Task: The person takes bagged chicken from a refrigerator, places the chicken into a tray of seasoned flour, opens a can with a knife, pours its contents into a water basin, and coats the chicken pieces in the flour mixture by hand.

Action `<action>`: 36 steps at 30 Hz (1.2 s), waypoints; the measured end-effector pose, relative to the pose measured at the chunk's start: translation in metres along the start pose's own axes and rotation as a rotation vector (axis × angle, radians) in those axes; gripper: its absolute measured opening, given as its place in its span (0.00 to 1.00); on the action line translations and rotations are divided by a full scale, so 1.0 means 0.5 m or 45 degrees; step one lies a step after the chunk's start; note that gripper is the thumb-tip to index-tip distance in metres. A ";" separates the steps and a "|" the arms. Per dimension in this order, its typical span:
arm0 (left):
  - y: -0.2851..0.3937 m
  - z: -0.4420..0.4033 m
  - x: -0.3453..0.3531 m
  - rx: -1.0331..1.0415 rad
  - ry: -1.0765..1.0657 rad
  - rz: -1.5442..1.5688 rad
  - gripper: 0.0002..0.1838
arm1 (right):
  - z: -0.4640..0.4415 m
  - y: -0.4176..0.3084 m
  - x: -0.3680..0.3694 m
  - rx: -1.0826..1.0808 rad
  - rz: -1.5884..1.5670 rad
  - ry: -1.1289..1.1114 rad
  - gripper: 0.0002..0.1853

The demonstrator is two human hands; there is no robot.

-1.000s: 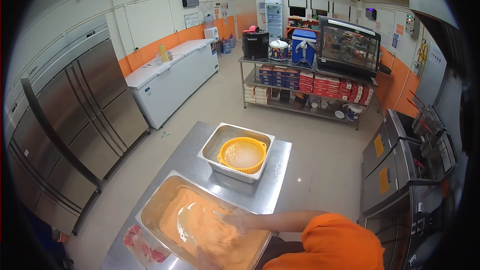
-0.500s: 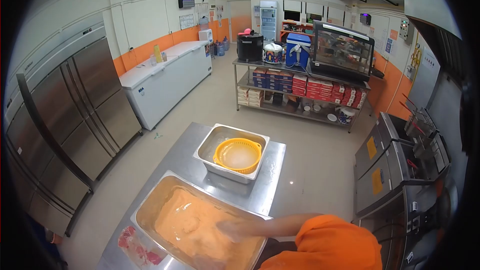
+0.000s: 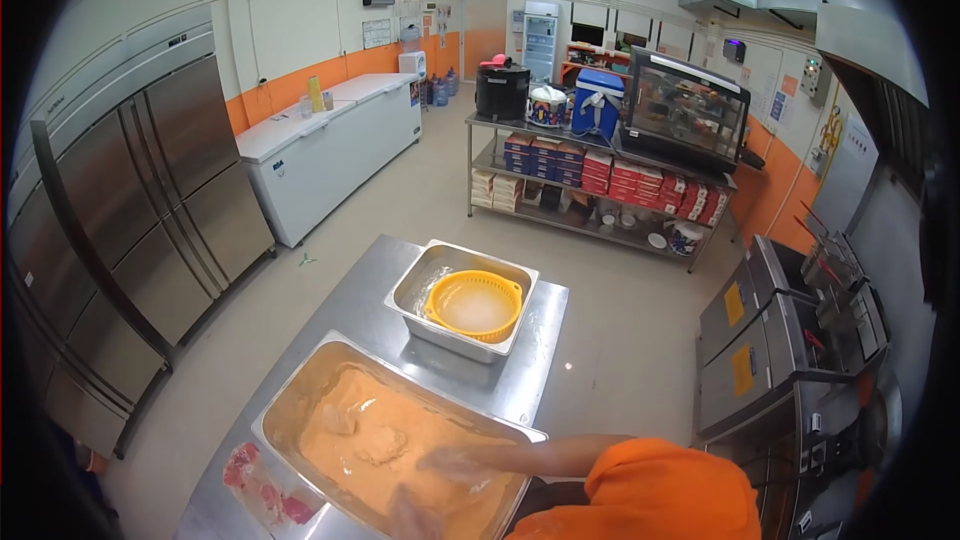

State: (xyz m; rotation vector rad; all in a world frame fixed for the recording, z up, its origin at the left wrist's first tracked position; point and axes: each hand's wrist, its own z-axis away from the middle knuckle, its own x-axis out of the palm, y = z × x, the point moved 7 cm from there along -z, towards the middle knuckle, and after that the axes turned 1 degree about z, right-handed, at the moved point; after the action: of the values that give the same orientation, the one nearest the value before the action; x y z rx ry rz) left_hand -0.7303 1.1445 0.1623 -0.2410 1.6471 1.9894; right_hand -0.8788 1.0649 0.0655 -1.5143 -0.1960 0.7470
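Observation:
A deep steel tray (image 3: 285, 380) holds a layer of orange powder (image 3: 335, 455), with coated lumps lying in it. My right hand (image 3: 462, 462) reaches in from the right, low over the powder, dusted and smeared by motion. Near the tray's front edge is my left hand (image 3: 412, 515), also blurred and partly cut off by the frame's bottom. The fingers of both are too unclear to read. Beside the tray on the left lies a clear plastic bag with red print (image 3: 262, 485).
On the steel table (image 3: 375, 290), a smaller steel pan (image 3: 410, 305) holds a yellow colander (image 3: 475, 304) behind the tray. Fryers (image 3: 775, 330) stand at the right, a steel refrigerator (image 3: 165, 160) and white chest freezer (image 3: 335, 155) at the left, and a loaded shelf rack (image 3: 590, 210) beyond.
My right hand has moved slightly left over the powder, and my left hand shows more clearly near the front. A lump now shows at the left of the powder. The view has shifted slightly.

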 end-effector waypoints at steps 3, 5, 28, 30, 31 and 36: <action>-0.006 0.001 -0.042 0.374 0.179 -0.803 0.24 | -0.060 -0.266 -0.184 0.294 0.711 0.031 0.29; -0.055 0.005 -0.005 0.606 0.140 -1.143 0.24 | -0.168 -0.213 -0.222 0.323 0.694 0.198 0.31; 0.121 0.078 -0.072 0.654 0.652 -0.786 0.15 | -0.385 -0.114 -0.106 -0.346 0.862 0.387 0.12; 0.129 0.079 -0.073 0.650 0.681 -0.803 0.13 | -0.418 -0.127 -0.119 -0.379 1.006 0.670 0.13; 0.129 0.079 -0.073 0.650 0.682 -0.805 0.13 | -0.443 -0.118 -0.099 -0.368 0.975 0.614 0.13; 0.117 0.072 -0.069 0.661 0.673 -0.890 0.14 | -0.510 -0.065 0.083 -0.342 0.580 0.045 0.16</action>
State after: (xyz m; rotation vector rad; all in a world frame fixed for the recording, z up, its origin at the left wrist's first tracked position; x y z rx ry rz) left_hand -0.7239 1.1625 0.2369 -1.0415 1.9568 0.9830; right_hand -0.6947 0.8812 0.0598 -1.8548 0.0854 1.0853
